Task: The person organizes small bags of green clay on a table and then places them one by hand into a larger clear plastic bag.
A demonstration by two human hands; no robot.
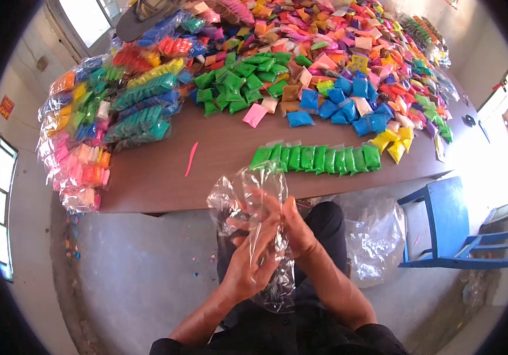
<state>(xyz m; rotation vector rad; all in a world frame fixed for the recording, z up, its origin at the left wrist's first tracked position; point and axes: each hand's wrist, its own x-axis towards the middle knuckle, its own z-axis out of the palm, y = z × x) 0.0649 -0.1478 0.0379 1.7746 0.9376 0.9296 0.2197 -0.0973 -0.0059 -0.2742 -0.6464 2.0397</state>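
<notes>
Both hands are above my lap at the table's front edge, with a clear plastic bag [277, 284] around and between them. My left hand [254, 260] is behind the crinkled film, its fingers bent against the bag. On the other side of the film, my right hand [296, 228] presses on the bag with its thumb up. Just beyond the hands, a row of green packets [319, 158] lies side by side on the brown table [147, 183]. A loose pink strip [191, 158] rests left of that row.
A heap of green packets [236, 83], blue packets [348, 103] and many mixed colours covers the table's back. Bagged packets [76, 154] line the left side. Yellow packets [397, 145] lie right of the row. A blue chair [449, 219] and a large clear bag [375, 236] are on the right.
</notes>
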